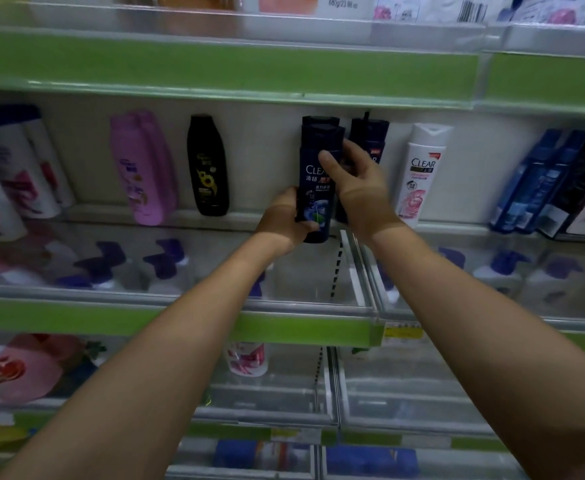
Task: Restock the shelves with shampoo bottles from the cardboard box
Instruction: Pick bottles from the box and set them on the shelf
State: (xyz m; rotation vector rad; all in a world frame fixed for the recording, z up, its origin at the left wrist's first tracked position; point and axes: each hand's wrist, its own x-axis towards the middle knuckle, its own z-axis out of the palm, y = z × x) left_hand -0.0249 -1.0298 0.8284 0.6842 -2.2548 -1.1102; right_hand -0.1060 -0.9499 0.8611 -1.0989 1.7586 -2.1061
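A dark blue Clear shampoo bottle (pixel 313 199) stands upright at the back of the middle shelf (pixel 187 268), with another dark bottle right behind it. My left hand (pixel 284 220) grips its base from the left. My right hand (pixel 353 181) holds its upper part, thumb across the label. A further dark blue bottle (pixel 370 136) stands behind my right hand, partly hidden. The cardboard box is out of view.
On the same shelf stand a white Clear bottle (pixel 421 171), a black bottle (pixel 208 164), a pink bottle (pixel 142 164), white bottles (pixel 17 174) at left and blue bottles (pixel 540 178) at right. A clear divider (pixel 350 265) runs front to back. Green-edged shelves lie above and below.
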